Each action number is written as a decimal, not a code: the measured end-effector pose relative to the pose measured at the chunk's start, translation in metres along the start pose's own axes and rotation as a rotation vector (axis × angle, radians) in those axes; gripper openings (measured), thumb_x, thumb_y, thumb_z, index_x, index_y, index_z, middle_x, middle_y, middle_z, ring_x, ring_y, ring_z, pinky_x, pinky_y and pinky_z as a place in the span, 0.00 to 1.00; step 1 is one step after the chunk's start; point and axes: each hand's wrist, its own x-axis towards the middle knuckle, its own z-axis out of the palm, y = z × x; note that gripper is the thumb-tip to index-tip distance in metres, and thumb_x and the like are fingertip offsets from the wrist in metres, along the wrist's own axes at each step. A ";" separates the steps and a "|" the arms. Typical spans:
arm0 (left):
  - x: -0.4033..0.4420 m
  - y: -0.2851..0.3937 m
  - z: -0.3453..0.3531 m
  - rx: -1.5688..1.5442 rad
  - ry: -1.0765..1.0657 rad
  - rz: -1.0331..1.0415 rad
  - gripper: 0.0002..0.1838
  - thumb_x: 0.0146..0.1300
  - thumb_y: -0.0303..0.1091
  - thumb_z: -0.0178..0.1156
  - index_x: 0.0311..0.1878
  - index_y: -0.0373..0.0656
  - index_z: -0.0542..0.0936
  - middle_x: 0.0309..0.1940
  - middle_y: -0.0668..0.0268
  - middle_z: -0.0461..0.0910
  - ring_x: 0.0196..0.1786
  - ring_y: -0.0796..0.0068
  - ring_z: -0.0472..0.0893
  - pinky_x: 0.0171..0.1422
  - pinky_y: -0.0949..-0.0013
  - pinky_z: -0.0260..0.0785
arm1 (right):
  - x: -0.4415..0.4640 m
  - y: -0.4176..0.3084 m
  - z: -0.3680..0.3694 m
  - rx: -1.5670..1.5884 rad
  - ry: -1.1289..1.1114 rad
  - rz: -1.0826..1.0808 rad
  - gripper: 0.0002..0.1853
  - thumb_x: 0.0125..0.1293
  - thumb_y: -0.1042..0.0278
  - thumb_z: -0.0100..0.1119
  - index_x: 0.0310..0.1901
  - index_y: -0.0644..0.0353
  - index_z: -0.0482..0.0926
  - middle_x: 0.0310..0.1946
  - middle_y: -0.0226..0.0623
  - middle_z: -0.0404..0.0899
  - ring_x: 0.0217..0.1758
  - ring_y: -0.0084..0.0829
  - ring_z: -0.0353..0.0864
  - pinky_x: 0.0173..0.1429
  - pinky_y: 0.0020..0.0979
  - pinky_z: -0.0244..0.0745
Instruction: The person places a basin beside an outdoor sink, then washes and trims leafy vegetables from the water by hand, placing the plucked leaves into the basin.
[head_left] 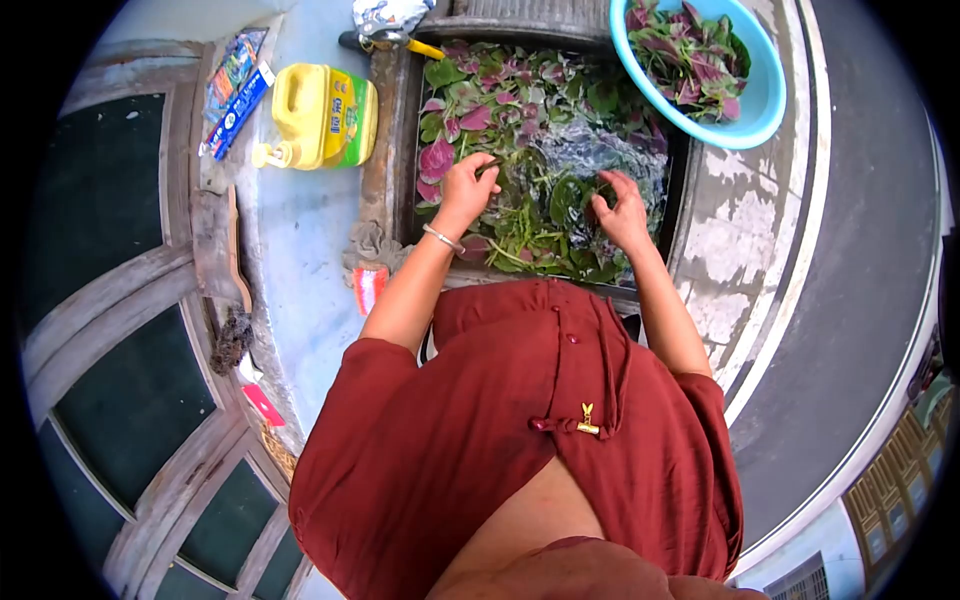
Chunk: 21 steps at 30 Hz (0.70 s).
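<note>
A dark sink [684, 178] of water holds a floating layer of red-and-green amaranth leaves [476, 118]. Over its left half, my left hand [467, 192] is closed in a pinch, with a thin dark piece of amaranth between thumb and fingers. A bracelet circles that wrist. My right hand [620, 212] hovers low over the right half, its fingers curled toward the thumb around what looks like a dark green leaf. Rippled water and loose leaves lie close beside it. At the upper right, a light blue basin [772, 100] contains a heap of amaranth.
On the ledge left of the sink stand a yellow jug with a pump [322, 115], a blue box [238, 112] and a grey rag [372, 246]. A yellow-handled tool [426, 49] rests at the sink's far left corner. Wooden-framed windows [180, 262] line the left side.
</note>
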 end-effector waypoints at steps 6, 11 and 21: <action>-0.024 0.011 0.009 -0.385 -0.018 -0.054 0.07 0.64 0.29 0.56 0.43 0.38 0.76 0.23 0.69 0.79 0.20 0.88 0.73 0.21 0.82 0.61 | 0.009 -0.065 0.012 0.997 -0.347 0.443 0.14 0.67 0.64 0.54 0.52 0.58 0.77 0.42 0.34 0.81 0.36 0.21 0.80 0.34 0.21 0.74; -0.038 0.008 0.026 -0.585 -0.063 -0.019 0.09 0.65 0.29 0.55 0.46 0.36 0.72 0.35 0.67 0.78 0.31 0.80 0.80 0.27 0.82 0.68 | 0.008 -0.084 0.025 1.040 -0.405 0.441 0.17 0.66 0.62 0.56 0.54 0.59 0.75 0.43 0.33 0.80 0.39 0.21 0.80 0.35 0.21 0.74; -0.049 0.018 0.040 -0.490 -0.172 0.047 0.19 0.64 0.20 0.51 0.59 0.35 0.70 0.44 0.65 0.77 0.43 0.77 0.80 0.42 0.76 0.78 | 0.005 -0.093 0.032 1.071 -0.296 0.341 0.13 0.62 0.69 0.61 0.48 0.61 0.80 0.33 0.28 0.81 0.35 0.16 0.77 0.37 0.20 0.73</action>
